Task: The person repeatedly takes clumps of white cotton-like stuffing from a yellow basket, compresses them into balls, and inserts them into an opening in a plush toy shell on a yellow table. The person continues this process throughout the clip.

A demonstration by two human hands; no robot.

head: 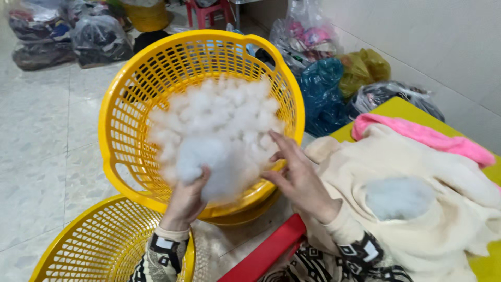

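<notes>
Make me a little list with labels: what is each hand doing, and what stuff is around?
left hand: grips white fluffy stuffing
right hand: open, fingers touching the stuffing's side
stuffing place: in tilted yellow basket
second yellow basket: lower left, below
right side: cream fabric with a stuffing tuft, pink cloth
behind: plastic bags on floor
</notes>
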